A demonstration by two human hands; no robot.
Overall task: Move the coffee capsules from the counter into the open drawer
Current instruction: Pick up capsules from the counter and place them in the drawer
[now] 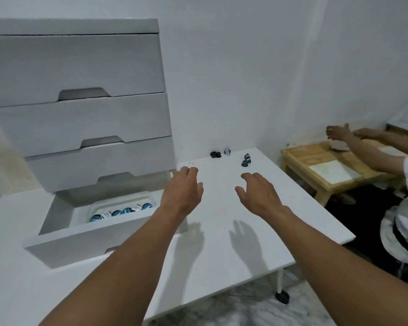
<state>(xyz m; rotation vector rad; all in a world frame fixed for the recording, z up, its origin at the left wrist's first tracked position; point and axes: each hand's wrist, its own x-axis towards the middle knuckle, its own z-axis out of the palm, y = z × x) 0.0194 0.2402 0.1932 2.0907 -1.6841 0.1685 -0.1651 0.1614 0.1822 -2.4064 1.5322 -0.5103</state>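
Note:
Several dark coffee capsules lie at the far end of the white counter (pixel 222 231): a pair (pixel 215 154) near the wall, a silver-topped one (pixel 227 151) beside them, and two more (pixel 246 160) to the right. The bottom drawer (pixel 85 241) of the white drawer unit stands open at the left; a white tray (pixel 97 208) inside holds several blue-lidded capsules (pixel 120 212). My left hand (pixel 183 190) hovers over the counter beside the drawer, fingers relaxed, holding nothing. My right hand (pixel 259 191) hovers just short of the right-hand capsules, fingers spread, holding nothing.
The drawer unit (pixel 78 114) has three shut drawers above the open one. A low wooden table (pixel 325 161) stands to the right, where another person's hands (pixel 339 134) handle papers. The counter's right edge drops to a marbled floor, with a caster leg (pixel 282 295) below.

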